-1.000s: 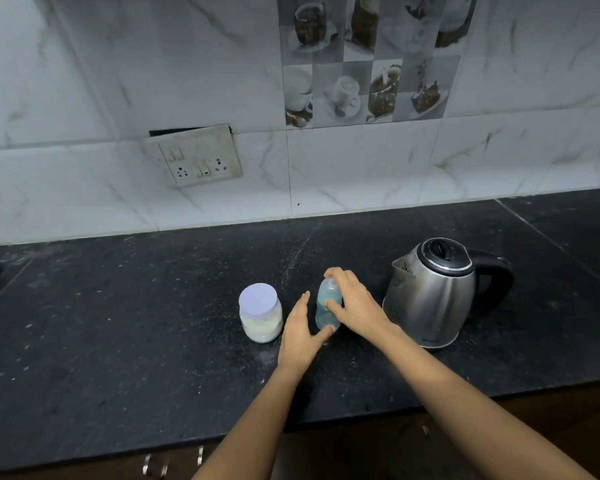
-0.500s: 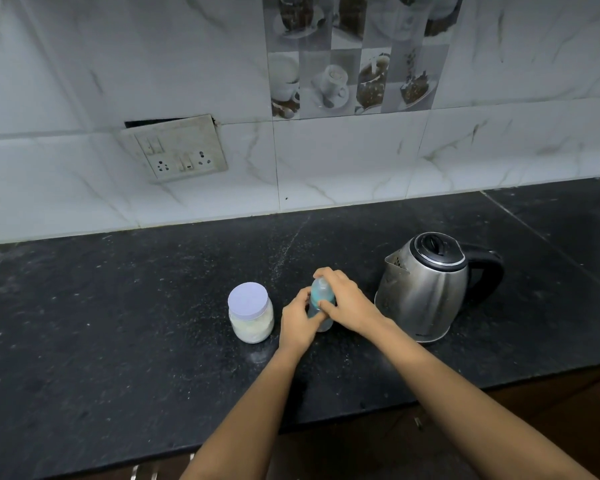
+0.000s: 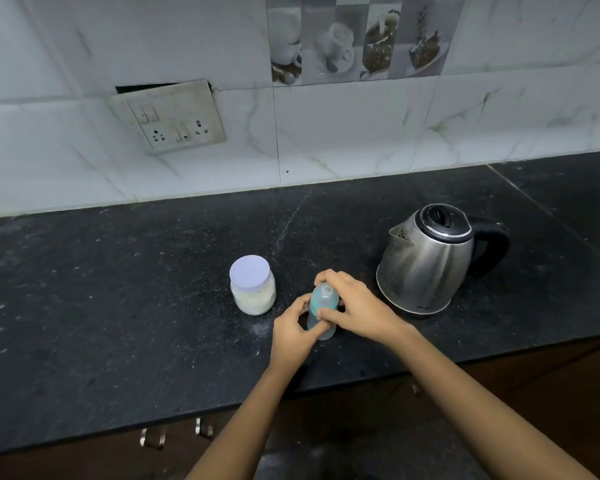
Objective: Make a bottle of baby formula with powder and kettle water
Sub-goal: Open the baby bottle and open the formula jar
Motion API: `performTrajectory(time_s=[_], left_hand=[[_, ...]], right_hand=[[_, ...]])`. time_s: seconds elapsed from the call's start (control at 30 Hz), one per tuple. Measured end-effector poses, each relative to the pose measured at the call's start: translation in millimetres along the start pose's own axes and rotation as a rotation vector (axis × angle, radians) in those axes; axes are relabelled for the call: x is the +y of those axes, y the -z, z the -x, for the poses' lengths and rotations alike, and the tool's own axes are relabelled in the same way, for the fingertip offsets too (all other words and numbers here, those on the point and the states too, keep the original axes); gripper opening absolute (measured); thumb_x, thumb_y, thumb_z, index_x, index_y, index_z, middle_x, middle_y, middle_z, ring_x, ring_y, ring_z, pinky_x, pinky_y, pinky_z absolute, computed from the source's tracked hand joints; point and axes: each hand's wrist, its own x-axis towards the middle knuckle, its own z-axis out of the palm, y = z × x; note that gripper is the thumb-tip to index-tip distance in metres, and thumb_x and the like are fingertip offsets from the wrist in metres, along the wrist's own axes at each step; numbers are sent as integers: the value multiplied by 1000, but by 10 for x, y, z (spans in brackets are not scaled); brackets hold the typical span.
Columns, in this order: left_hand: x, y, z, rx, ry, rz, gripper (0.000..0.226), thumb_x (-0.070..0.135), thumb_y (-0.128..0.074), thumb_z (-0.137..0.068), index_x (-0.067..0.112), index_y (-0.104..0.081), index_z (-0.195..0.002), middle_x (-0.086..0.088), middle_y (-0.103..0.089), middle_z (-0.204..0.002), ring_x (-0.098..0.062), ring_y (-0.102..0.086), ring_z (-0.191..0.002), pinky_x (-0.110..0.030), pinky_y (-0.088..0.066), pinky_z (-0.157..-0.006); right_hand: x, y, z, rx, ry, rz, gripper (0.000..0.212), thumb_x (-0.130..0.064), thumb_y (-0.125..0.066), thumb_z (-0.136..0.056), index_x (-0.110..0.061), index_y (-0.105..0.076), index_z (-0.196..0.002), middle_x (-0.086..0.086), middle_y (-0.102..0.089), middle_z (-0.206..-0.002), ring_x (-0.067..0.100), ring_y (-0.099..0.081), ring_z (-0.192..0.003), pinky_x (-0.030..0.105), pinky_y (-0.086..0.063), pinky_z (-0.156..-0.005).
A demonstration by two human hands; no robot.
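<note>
Both forearms reach fwd over the black speckled stone countertop (image 3: 118,306). My left hand (image 3: 291,329) grips the lower body of the small clear plastic baby bottle (image 3: 323,299) w/ teal collar; my right hand (image 3: 355,306) curls round its cap. Bottle sits betw. the clear lilac-lidded jar (image 3: 253,289), holding whitish powder, & the lidded steel kettle (image 3: 426,265), contents unseen.

The left hand (image 3: 293,336) grips the bottle (image 3: 323,301) low down while the right hand (image 3: 359,308) curls round its top.
</note>
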Motion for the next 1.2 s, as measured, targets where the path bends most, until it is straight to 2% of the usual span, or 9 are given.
performTrajectory(time_s=[0.23, 0.37, 0.47, 0.53, 0.63, 0.77, 0.97, 1.13, 1.2], left_hand=[[-31, -12, 39, 16, 7, -14, 50, 30, -77, -78, 27, -58, -124, 17, -64, -118, 3, -56, -113, -20, -44, -98], [-39, -40, 59, 33, 31, 2, 50, 28, -77, -78, 35, -56, -122, 22, -62, -119, 6, -54, -114, -18, -42, -99], [-59, -62, 66, 40, 41, 18, 50, 29, -77, -78, 38, -55, -122, 23, -61, -119, 5, -53, -116, -20, -41, -100], [-66, -69, 71, 44, 43, 21, 49, 29, -77, -79, 38, -54, -122, 24, -61, -119, 5, -53, -116, -20, -41, -100], [-53, -69, 81, 39, 41, 13, 49, 28, -76, -80, 42, -53, -121, 29, -60, -117, 6, -52, -115, -16, -39, -98], [-71, -78, 87, 45, 30, -6, 50, 29, -75, -81, 45, -51, -121, 29, -59, -118, 6, -53, -116, -17, -40, -98], [-94, -90, 88, 61, 26, -38, 51, 29, -74, -81, 51, -48, -120, 30, -59, -118, 6, -52, -115, -11, -38, -96], [-139, -78, 85, 40, 20, -74, 55, 27, -73, -82, 45, -46, -127, 23, -55, -126, 11, -48, -116, -3, -33, -94], [-162, -70, 82, 16, 24, -84, 58, 27, -74, -81, 41, -45, -130, 26, -53, -126, 14, -46, -116, -2, -32, -94]], right_hand=[[53, 128, 250, 212, -57, -277, 49, -22, -67, -84, -43, -50, -125, -8, -48, -118, 1, -51, -110, 20, -49, -85], [318, 94, 413, 347, -226, -491, 42, -31, -71, -69, -40, -59, -109, -4, -56, -112, 9, -56, -103, 27, -48, -86], [468, -10, 535, 434, -332, -616, 39, -18, -75, -68, -24, -55, -100, -2, -60, -97, 13, -58, -89, 19, -48, -72], [552, -82, 622, 449, -340, -634, 41, -8, -79, -71, -22, -52, -99, 0, -64, -104, 13, -61, -93, 17, -49, -74], [673, -194, 734, 441, -322, -635, 48, 1, -79, -73, -23, -49, -102, 2, -60, -121, 12, -62, -108, 25, -51, -85], [842, -363, 799, 449, -338, -540, 51, 7, -79, -70, -18, -42, -96, 14, -50, -117, 21, -57, -118, 26, -50, -91], [953, -476, 824, 420, -296, -314, 62, -12, -82, -64, -43, -36, -92, -1, -48, -108, 22, -55, -108, 45, -52, -89], [866, -457, 801, 409, -328, -263, 77, -8, -87, -64, -31, -31, -112, 1, -46, -119, 16, -53, -113, 19, -42, -91], [798, -452, 811, 460, -302, -242, 83, -12, -89, -61, -23, -32, -121, 0, -38, -126, 10, -43, -117, 21, -37, -98]])
